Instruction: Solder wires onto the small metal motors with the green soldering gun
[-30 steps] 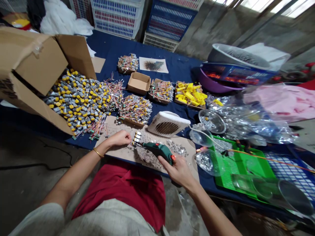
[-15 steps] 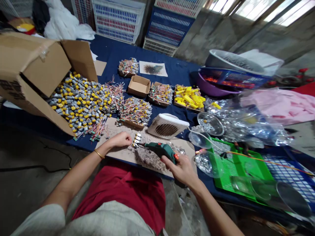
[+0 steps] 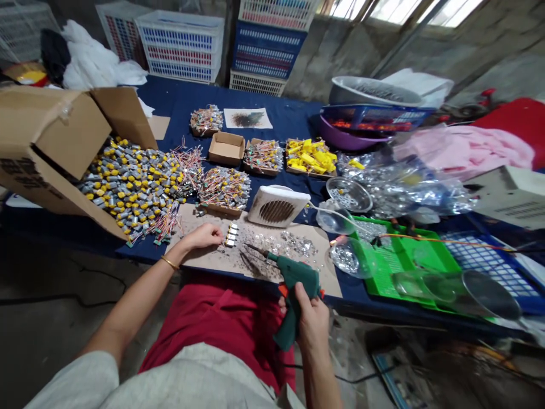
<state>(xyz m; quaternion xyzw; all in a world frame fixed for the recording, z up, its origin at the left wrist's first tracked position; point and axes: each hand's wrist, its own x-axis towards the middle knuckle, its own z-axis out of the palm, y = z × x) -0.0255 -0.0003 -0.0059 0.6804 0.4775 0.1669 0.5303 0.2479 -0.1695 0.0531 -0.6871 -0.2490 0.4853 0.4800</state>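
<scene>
Seemingly early: right hand (image 3: pixel 313 324) clamps a green pistol-grip soldering gun (image 3: pixel 296 284); left hand (image 3: pixel 203 236), grip unclear, beside few lined-up silver motors (image 3: pixel 231 234); the yellow-capped grey motor heap (image 3: pixel 131 184) waits.

This is a small assembly workshop. An open brown cardboard box (image 3: pixel 51 136) on a desk draped in dark blue cloth (image 3: pixel 293 116) spills a heap of little grey motors with yellow caps (image 3: pixel 128 184). Right of the box are shallow cardboard trays of wired parts (image 3: pixel 223 190) and a green pistol-shaped soldering gun (image 3: pixel 298 278). Behind the box, white and blue plastic crates (image 3: pixel 183 40) are stacked against a bare concrete wall (image 3: pixel 336 57).
</scene>
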